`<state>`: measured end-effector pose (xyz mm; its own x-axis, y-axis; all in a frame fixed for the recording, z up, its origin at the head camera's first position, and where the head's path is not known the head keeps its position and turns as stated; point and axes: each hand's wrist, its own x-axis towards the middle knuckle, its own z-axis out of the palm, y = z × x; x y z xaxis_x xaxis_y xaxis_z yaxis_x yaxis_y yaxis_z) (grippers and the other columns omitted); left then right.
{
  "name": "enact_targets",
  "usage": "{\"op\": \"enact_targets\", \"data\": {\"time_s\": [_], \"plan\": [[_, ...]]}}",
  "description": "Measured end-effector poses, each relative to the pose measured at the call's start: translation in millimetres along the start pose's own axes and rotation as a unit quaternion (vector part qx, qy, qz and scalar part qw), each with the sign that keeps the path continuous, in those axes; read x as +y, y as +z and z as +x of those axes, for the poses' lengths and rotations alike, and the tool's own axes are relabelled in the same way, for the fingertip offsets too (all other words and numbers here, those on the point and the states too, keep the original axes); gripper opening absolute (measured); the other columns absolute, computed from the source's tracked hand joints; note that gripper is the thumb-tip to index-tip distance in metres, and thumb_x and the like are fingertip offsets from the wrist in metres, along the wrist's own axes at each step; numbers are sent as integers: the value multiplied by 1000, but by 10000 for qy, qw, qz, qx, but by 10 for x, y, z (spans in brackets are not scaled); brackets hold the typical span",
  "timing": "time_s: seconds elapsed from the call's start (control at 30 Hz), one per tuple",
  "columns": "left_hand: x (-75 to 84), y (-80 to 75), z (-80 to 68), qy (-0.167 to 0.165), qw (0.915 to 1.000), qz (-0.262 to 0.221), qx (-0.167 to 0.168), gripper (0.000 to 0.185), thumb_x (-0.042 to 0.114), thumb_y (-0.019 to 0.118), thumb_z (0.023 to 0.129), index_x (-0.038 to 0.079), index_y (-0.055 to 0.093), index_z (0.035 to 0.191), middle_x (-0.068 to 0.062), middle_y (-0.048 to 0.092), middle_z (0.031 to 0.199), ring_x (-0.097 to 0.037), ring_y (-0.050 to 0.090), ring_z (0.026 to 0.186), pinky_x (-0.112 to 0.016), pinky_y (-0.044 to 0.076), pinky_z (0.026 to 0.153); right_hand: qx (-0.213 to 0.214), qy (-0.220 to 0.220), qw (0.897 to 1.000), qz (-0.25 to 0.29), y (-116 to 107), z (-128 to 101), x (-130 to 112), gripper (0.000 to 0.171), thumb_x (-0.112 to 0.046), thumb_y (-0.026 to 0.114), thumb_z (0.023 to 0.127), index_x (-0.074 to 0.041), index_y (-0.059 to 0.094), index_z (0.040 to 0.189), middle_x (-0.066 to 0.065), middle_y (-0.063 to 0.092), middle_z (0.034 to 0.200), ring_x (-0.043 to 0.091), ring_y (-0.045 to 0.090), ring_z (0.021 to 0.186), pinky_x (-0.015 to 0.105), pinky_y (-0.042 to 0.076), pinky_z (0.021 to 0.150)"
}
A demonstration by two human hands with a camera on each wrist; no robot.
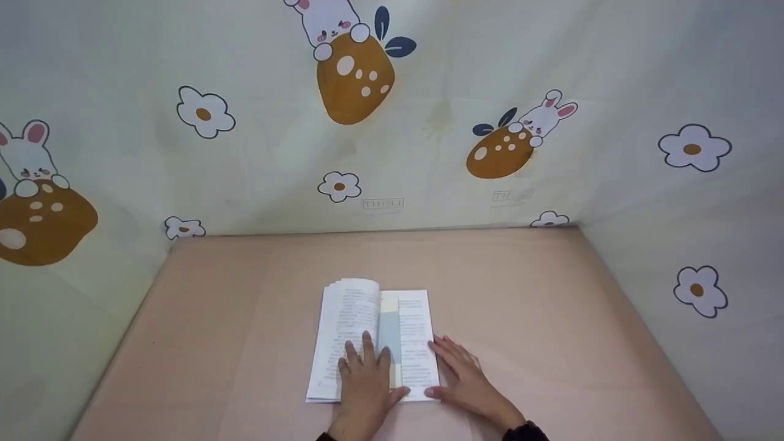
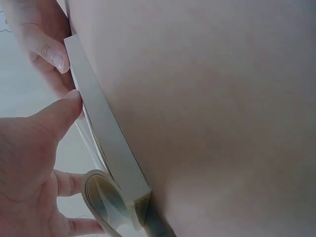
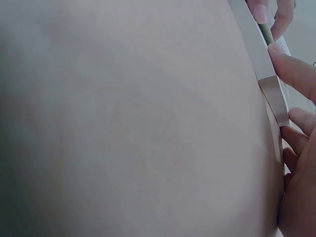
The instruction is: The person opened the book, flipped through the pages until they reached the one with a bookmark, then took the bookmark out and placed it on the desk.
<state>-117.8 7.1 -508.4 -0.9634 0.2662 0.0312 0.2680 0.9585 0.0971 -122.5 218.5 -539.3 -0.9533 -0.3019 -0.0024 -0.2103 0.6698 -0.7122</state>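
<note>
An open book lies on the table, its left-hand pages bulging upward near the spine. Along the gutter is a flat strip, pale blue with cream ends, like a bookmark. My left hand rests on the left pages with fingers spread, its thumb reaching over the strip's lower end. Beside the book's right edge, my right hand touches it with extended fingers, the thumb at the lower right corner. In the left wrist view the thick page block shows edge-on, with curled pages beneath the left fingers.
A pinkish-beige table cover surrounds the book. Behind and on both sides hang pale cloth walls printed with rabbits, brown fruit shapes and flowers. Dark sleeve cuffs show at the wrists.
</note>
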Motion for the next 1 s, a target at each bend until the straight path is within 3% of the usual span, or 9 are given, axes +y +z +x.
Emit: {"op": "enact_targets", "data": {"time_s": [0.2, 0.37, 0.53, 1.0], "plan": [[-36, 3, 2, -12, 9999, 74, 102, 85, 69, 58, 70, 9, 52, 129, -28, 37, 140, -54, 40, 121, -59, 44, 91, 53, -85, 9999, -16, 3, 6, 4, 81, -46, 71, 76, -11, 39, 141, 15, 32, 150, 41, 20, 139, 64, 12, 107], [-95, 14, 11, -235, 9989, -394, 9, 94, 69, 63, 64, 5, 50, 132, -35, 36, 137, -55, 40, 120, -60, 45, 88, 60, -151, 9999, -3, 12, -7, 16, 81, -46, 71, 76, -12, 38, 142, 15, 31, 150, 41, 19, 139, 64, 12, 107], [-155, 21, 7, -354, 9963, -781, -90, 96, 68, 65, 62, 10, 46, 136, -38, 33, 137, -56, 39, 120, -64, 43, 87, -41, -177, 9998, 103, -2, -17, 8, 80, -44, 70, 78, -13, 36, 143, 14, 29, 151, 41, 17, 139, 65, 11, 107], [-166, 52, 24, -426, 9954, -850, -136, 98, 68, 65, 61, 11, 45, 137, -37, 34, 137, -56, 39, 120, -66, 42, 87, -332, 113, 9993, 111, -71, 7, -149, 82, -44, 71, 78, -6, 36, 142, 18, 26, 151, 42, 14, 140, 66, 9, 108]]}}
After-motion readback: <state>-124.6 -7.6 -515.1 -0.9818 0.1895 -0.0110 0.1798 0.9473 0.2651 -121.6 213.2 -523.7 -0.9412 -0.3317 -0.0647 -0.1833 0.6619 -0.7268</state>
